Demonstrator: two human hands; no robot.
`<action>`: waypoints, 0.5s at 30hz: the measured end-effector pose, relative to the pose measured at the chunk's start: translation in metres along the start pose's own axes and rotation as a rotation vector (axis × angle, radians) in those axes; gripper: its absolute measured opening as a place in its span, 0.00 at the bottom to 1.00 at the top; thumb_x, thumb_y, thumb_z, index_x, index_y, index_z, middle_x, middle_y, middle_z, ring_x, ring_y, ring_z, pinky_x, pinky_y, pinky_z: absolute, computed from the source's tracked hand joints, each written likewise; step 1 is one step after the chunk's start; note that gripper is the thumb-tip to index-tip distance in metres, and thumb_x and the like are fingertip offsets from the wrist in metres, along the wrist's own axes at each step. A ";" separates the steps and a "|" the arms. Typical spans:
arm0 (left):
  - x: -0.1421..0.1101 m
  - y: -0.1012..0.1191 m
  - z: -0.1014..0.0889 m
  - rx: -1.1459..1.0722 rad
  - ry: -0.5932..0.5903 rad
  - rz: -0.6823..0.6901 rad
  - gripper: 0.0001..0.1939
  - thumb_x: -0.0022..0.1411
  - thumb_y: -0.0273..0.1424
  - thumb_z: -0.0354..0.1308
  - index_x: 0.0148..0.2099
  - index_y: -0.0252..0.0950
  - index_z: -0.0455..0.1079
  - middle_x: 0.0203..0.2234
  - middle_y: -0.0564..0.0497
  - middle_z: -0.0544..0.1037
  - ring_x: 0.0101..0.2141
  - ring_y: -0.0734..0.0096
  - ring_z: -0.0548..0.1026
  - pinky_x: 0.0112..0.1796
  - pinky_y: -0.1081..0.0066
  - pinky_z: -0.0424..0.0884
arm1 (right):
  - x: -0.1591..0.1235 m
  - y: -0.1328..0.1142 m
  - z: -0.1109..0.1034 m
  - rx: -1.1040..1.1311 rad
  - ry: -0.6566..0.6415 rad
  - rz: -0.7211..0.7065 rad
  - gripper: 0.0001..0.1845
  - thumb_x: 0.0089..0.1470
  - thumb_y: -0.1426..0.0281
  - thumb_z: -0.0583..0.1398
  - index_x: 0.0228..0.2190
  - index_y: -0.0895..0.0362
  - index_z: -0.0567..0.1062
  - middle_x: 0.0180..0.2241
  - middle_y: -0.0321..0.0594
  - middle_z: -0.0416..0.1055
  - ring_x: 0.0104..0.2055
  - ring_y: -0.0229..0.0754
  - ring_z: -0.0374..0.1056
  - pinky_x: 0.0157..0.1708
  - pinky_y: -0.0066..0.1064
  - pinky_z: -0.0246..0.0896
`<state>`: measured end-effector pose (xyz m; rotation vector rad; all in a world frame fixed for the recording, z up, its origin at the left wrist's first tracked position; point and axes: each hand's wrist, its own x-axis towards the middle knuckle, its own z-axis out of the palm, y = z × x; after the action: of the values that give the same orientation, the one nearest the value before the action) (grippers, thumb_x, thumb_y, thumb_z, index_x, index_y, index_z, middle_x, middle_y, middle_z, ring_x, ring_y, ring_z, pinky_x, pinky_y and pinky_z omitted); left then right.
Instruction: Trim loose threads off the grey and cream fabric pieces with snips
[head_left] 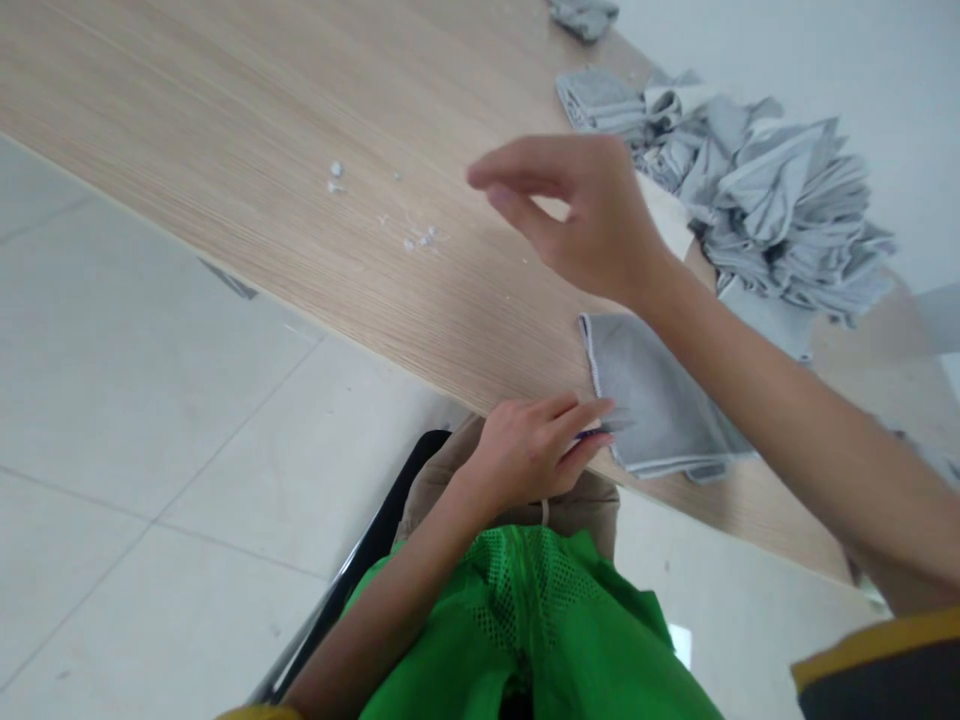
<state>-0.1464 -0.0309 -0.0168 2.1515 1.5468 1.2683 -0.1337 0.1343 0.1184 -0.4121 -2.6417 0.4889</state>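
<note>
My left hand (541,445) is at the table's near edge, its fingers closed on a small pair of thread snips (592,433), purple at the grip with a blurred metal tip. The tip reaches over the edge of a folded grey cloth (660,395) with pale overlocked stitching. My right hand (574,205) is raised above the table, slightly blurred. Its thumb and fingertips come together in a pinch; whatever is between them, if anything, cannot be made out. My right forearm covers part of the cloth.
Light wood table (262,130) runs diagonally across the view. A heap of crumpled grey cloths (780,200) lies at the right, with another grey cloth (585,15) farther back. Small lint scraps (424,238) dot the tabletop. Pale tiled floor (135,400) shows below the edge.
</note>
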 end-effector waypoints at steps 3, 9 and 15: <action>0.000 -0.001 0.003 0.007 0.027 -0.003 0.16 0.71 0.40 0.54 0.56 0.41 0.74 0.36 0.52 0.83 0.29 0.73 0.78 0.25 0.72 0.65 | -0.089 -0.014 -0.031 0.130 0.215 0.187 0.15 0.66 0.69 0.55 0.47 0.57 0.80 0.42 0.35 0.82 0.43 0.35 0.79 0.47 0.28 0.73; 0.000 -0.003 0.008 -0.010 0.065 -0.006 0.16 0.70 0.39 0.56 0.56 0.40 0.74 0.35 0.51 0.83 0.28 0.74 0.78 0.28 0.73 0.67 | -0.236 -0.039 -0.026 0.023 0.253 0.376 0.15 0.60 0.77 0.61 0.46 0.50 0.81 0.46 0.42 0.80 0.48 0.48 0.76 0.50 0.44 0.72; 0.001 -0.006 0.009 -0.021 0.039 -0.012 0.18 0.69 0.39 0.58 0.57 0.39 0.73 0.35 0.49 0.82 0.32 0.71 0.79 0.32 0.73 0.70 | -0.270 -0.039 0.012 0.043 0.123 0.421 0.10 0.59 0.73 0.63 0.42 0.53 0.81 0.44 0.45 0.76 0.46 0.47 0.73 0.46 0.42 0.70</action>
<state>-0.1433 -0.0250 -0.0253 2.1136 1.5524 1.3238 0.0870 0.0001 0.0302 -0.9609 -2.4208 0.6231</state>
